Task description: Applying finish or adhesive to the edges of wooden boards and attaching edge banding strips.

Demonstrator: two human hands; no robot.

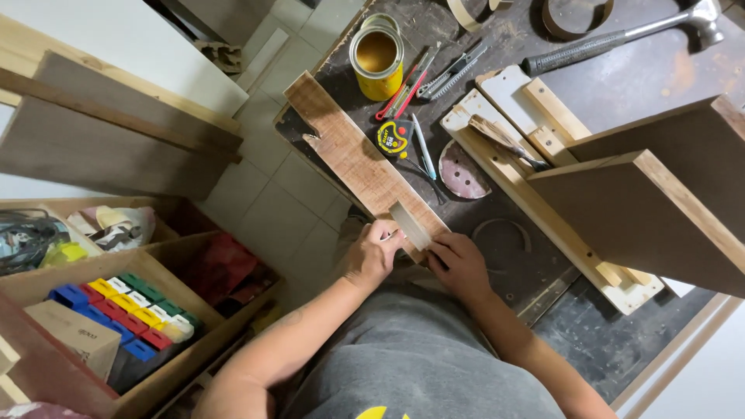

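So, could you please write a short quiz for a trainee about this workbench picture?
1. True or false: the open yellow can stands beside the hammer's head.
2. What do the left hand and the right hand hold together? A) a small pale wood block B) the tape measure C) the sanding disc
3. Fill in: the small pale wood block rests on the near end of the long ____.

Key: 1 false, the can is at the bench's far left and the hammer head at the far right. 2 A. 3 plank.
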